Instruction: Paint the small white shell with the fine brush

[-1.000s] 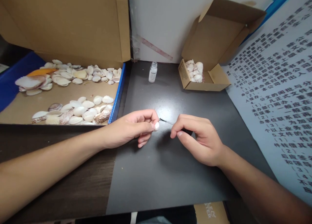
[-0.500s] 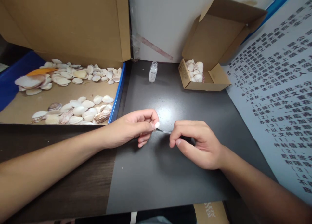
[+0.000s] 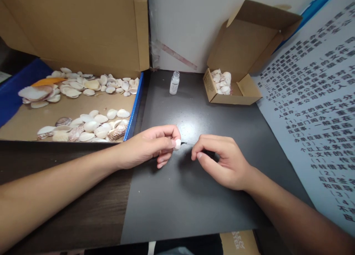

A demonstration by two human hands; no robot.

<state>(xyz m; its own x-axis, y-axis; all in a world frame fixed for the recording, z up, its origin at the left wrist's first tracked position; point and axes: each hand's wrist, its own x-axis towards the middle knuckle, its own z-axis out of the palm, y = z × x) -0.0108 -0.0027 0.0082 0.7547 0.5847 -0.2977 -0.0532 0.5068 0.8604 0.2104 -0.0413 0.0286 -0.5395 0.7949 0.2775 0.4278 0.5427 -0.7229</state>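
Observation:
My left hand (image 3: 151, 146) rests on the dark mat (image 3: 194, 195) and pinches a small white shell (image 3: 177, 144) between thumb and fingertips. My right hand (image 3: 222, 160) is closed around a thin black brush (image 3: 185, 143). The brush tip touches the right side of the shell. Most of the brush handle is hidden inside my right fingers.
A large cardboard tray (image 3: 41, 118) with a blue rim holds several loose shells at the left. A small clear bottle (image 3: 174, 83) stands at the back of the mat. A small open cardboard box (image 3: 235, 88) holding shells sits at the back right. A printed sheet (image 3: 318, 118) lies at the right.
My right hand has shifted slightly left, bringing the brush tip in against the shell. My left hand has stayed in place with the shell.

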